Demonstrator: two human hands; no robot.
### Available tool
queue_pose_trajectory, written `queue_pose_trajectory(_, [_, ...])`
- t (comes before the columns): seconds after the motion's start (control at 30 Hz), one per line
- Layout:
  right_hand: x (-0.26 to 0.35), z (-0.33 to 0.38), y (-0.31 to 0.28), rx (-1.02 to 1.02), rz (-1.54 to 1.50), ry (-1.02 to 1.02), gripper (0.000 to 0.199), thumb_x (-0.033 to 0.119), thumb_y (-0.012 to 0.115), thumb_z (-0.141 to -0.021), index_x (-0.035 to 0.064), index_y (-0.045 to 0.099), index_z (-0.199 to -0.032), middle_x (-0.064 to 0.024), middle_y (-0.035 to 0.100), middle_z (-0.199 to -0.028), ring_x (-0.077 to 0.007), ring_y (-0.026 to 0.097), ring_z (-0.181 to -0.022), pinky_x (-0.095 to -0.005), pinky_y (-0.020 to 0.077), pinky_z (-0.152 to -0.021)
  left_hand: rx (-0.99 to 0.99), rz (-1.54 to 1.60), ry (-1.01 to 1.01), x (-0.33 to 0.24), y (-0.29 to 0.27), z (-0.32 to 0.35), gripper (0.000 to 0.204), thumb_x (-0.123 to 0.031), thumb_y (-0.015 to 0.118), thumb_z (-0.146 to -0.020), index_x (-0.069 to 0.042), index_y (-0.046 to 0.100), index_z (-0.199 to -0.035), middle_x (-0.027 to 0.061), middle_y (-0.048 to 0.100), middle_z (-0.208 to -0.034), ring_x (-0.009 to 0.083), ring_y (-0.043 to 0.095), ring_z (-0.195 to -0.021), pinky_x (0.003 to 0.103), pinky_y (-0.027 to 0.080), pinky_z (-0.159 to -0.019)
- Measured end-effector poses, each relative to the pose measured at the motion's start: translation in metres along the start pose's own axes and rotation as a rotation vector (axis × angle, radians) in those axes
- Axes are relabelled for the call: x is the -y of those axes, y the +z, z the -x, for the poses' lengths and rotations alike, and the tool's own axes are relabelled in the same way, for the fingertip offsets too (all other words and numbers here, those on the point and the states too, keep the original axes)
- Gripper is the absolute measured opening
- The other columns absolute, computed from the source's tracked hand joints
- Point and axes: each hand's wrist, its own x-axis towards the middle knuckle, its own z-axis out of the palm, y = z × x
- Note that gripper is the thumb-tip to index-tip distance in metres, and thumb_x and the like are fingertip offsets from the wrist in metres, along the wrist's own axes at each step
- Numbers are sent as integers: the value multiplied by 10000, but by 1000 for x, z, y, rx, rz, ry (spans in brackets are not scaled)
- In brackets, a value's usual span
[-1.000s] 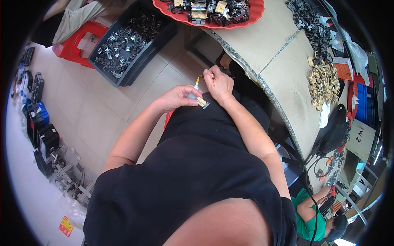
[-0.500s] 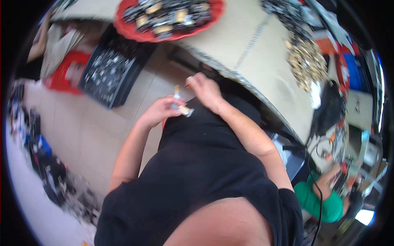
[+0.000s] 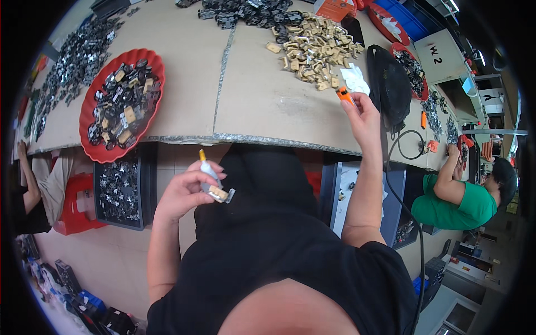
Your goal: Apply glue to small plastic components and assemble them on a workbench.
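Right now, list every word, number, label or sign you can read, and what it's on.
I won't copy wording, only place it.
Pale panel: large dark marking, clear enough to read.
Orange box: print too small to read.
White bottle in the left hand, orange object in the right hand: no readable lettering.

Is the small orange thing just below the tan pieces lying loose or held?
Held: the right hand grips the orange object between thumb and fingers. Whether it also touches the table, I cannot tell.

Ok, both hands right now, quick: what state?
Left hand: closed, holding a white yellow-tipped bottle and a small tan part.
Right hand: closed, holding a small orange item.
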Motion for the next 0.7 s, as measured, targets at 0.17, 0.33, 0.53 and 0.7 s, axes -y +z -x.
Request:
queue_pose_trajectory(0.17, [-39, -20, -32, -50, 411, -57, 209, 130, 609, -797, -1, 608, -959, -151, 600, -845, -259, 584, -823, -311, 445, -726, 282, -41, 31, -23, 29, -74, 270, -7, 719, -676, -5, 628, -930, 114, 491, -1131, 243, 528, -1059, 354, 424, -923])
queue_pose_trajectory(0.33, [-65, -61, -20, -195, 473, -168, 270, 105, 594, -795, 4, 597, -1045, -156, 576, -982, -299, 577, -864, -332, 448, -747, 423, -96, -77, -38, 66, -143, 262, -33, 716, -694, -25, 636, -944, 86, 505, -1122, 199, 494, -1074, 320, 388, -939])
queue_pose_trajectory(0.53, [-62, -65, -38, -117, -79, 22, 241, 112, 589, -827, 2, 580, -1042, -84, 621, -796, -176, 608, -685, -269, 478, -609, 512, 42, -165, -34, 96, -189, 279, -41, 733, -691, -35, 639, -954, 66, 512, -1112, 167, 495, -1034, 299, 388, -922])
queue_pose_trajectory(0.7, [-14, -32, -17, 240, -1229, 353, 179, 118, 574, -864, 0, 590, -997, -36, 628, -813, -80, 593, -680, -194, 481, -559, 562, 136, -211, -27, 107, -206, 278, -22, 723, -695, -31, 634, -958, 66, 514, -1111, 167, 492, -1043, 303, 384, -935])
